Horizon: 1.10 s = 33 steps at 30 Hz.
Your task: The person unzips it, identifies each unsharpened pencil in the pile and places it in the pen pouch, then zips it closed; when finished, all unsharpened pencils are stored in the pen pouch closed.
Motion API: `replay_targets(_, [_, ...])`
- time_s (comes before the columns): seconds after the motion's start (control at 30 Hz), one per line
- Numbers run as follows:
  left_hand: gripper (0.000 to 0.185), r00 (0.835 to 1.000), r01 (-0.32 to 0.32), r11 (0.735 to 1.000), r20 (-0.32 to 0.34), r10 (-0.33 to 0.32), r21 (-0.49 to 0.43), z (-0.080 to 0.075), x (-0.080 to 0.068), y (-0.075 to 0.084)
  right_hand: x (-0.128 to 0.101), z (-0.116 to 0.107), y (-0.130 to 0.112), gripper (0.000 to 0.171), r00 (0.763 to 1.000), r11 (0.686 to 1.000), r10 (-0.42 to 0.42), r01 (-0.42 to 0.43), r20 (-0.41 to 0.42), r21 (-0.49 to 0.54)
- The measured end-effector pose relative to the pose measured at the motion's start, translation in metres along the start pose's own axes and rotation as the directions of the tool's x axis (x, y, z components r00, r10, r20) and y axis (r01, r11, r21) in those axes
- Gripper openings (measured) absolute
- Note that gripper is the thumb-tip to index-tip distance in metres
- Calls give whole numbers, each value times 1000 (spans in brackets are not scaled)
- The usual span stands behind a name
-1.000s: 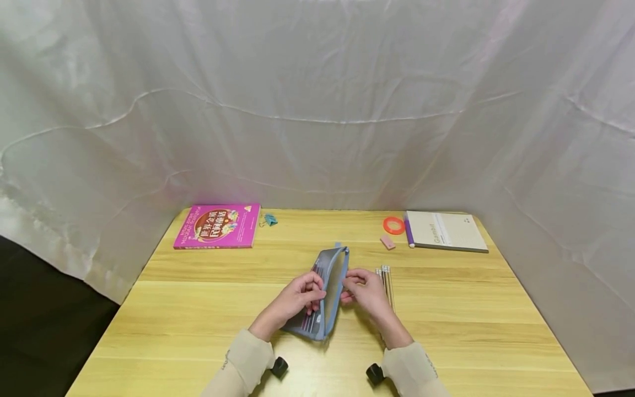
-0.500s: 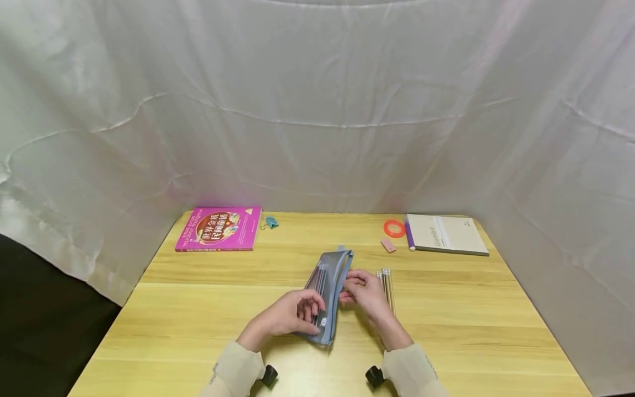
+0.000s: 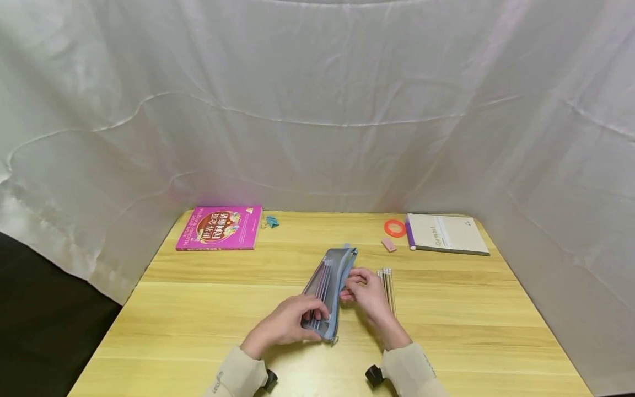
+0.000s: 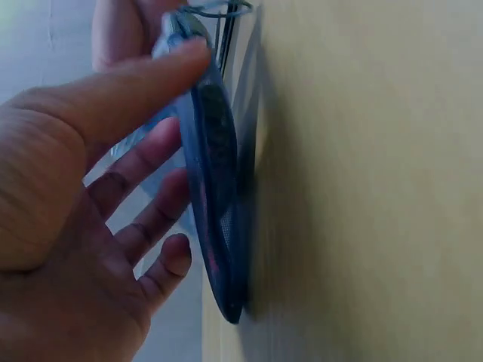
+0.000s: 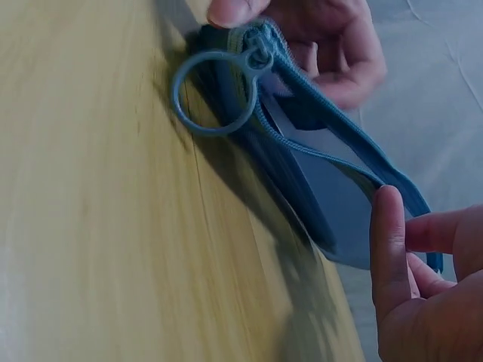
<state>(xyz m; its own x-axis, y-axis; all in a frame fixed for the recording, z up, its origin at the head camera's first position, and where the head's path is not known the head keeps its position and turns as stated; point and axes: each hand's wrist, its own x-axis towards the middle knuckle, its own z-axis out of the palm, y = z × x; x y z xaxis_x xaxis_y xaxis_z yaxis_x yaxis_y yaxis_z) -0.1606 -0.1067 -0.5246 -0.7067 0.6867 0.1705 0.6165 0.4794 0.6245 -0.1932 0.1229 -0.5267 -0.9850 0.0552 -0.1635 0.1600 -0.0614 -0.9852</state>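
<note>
A grey-blue mesh zip pencil case [image 3: 338, 257] stands on its side between my hands, its zip partly undone. Slim pencil-like sticks show through the mesh. My left hand [image 3: 288, 320] holds the near end, thumb by the zip slider and fingers along the side. From that slider hangs a blue ring pull [image 5: 176, 94], seen in the right wrist view. My right hand [image 3: 369, 298] pinches the zip edge [image 5: 377, 181] farther along, on the right side. Several pencils [image 3: 388, 284] lie just beyond this hand, partly hidden by it.
At the back left lie a pink book [image 3: 220, 229] and a teal binder clip [image 3: 272, 221]. A red tape ring [image 3: 387, 227], a pink eraser [image 3: 389, 245], a purple marker [image 3: 410, 234] and a notebook [image 3: 451, 234] lie back right. Pale curtains [image 3: 317, 154] surround the table.
My left hand has shifted from the case's open edge down to its near end. The case mouth has narrowed and the case has moved slightly right. My right hand keeps its pinch.
</note>
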Motion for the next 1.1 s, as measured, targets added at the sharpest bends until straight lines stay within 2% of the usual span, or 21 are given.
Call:
replay_targets(0.07, [38,1000,12,1000,-11,-12,2,-1,-1,-3,1,-2,1,25,1000,1000,-2,2,-8,-3])
replay_targets(0.2, [29,996,92,995,-16,-93,-29,-4,-2,-8,2,-2,2,25,1000,1000,-1,1,-15,5])
replay_targets(0.27, [37,994,105,994,-8,-105,-33,-5,-2,-8,1,-1,2,25,1000,1000,6,-6,-20,17])
replay_targets(0.4, [63,998,56,998,11,-57,29,-3,-1,-6,1,1,3,24,999,1000,5,-4,-42,27])
replay_targets(0.5, [67,999,45,995,-12,-44,89,-1,1,-5,2,0,3,24,999,1000,-2,3,-54,18])
replay_targets(0.67, [55,998,53,994,-51,-48,101,0,3,-5,1,-1,0,24,998,1000,-27,28,-65,13])
replay_targets(0.83, [34,994,55,994,-98,-46,90,-3,2,-5,2,-3,1,26,996,1000,-25,26,-86,11])
replay_targets(1.0, [20,980,82,990,-192,-59,116,-5,2,-5,3,-5,2,26,995,1000,-18,20,-95,13])
replay_targets(1.1, [15,972,110,989,-220,-85,102,-5,2,-5,1,-7,1,27,994,1000,-19,18,-105,-15])
